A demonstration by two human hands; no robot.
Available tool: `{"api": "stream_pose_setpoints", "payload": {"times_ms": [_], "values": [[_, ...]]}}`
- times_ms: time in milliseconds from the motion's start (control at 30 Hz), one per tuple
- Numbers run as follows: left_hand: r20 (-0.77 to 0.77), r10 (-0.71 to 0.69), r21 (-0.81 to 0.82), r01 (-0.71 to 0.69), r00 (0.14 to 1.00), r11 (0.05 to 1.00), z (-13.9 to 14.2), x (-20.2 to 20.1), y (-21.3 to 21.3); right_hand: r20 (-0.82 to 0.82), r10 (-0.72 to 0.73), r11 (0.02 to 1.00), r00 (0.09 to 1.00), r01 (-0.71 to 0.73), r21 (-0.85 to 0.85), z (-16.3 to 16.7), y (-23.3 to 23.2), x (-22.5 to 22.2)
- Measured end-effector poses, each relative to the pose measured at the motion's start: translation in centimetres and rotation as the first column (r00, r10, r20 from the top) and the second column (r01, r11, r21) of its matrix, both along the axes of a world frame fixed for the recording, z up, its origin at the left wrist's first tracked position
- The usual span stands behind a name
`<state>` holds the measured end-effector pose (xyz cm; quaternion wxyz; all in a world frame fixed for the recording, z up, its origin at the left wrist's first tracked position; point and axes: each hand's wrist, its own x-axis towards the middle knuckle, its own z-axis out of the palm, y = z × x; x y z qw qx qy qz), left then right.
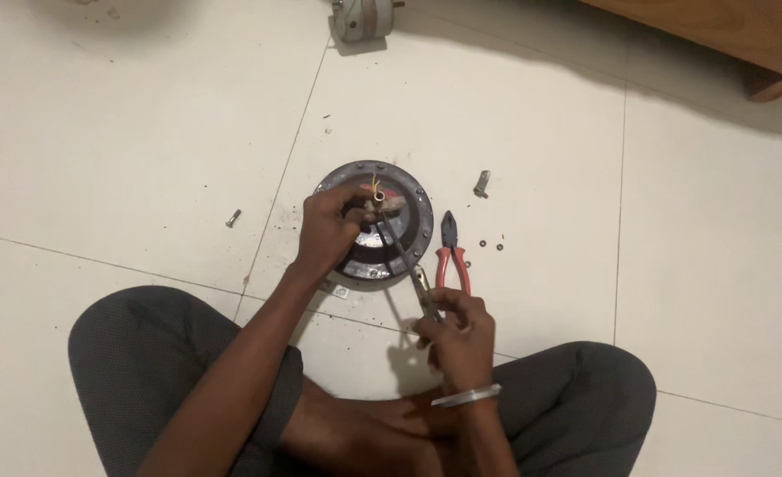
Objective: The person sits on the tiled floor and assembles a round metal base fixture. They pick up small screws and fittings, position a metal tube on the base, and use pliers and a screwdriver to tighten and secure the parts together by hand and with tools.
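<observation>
A round dark metal motor housing [413, 208] with bolts around its rim lies on the white tiled floor. My left hand [327, 231] rests on its top and pinches the central shaft with its small wires [375, 190]. My right hand [455, 331] holds the handle end of a long slim metal tool [402, 256], whose tip reaches the shaft. Red-handled pliers [451, 252] lie on the floor just right of the housing, untouched.
A loose bolt [233, 217] lies to the left, and a small metal part [481, 184] with several tiny washers to the right. Another metal part [364, 18] sits at the top. Wooden furniture [744, 35] stands top right. My crossed legs [144, 353] fill the bottom.
</observation>
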<state>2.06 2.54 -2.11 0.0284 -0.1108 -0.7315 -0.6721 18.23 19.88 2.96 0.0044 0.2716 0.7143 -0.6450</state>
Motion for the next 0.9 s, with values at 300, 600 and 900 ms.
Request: {"api": "stream_pose_setpoints", "payload": {"times_ms": [300, 600, 900], "values": [[-0.034, 0.034, -0.016, -0.035, 0.999, 0.999, -0.2, 0.0, 0.2, -0.203, 0.428, 0.456, 0.881, -0.017, 0.890, 0.1, -1.4, 1.2], [-0.092, 0.030, -0.016, -0.032, 0.995, 0.999, 0.2, 0.1, 0.3, 0.252, 0.045, 0.638, 0.967, 0.166, -0.752, 0.6, 2.6, -1.4], [-0.093, 0.064, -0.079, -0.071, 0.994, 0.994, 0.1, 0.1, 0.1, -0.177, 0.156, 0.856, 0.972, -0.044, 0.516, 0.5, -0.6, 0.0]]}}
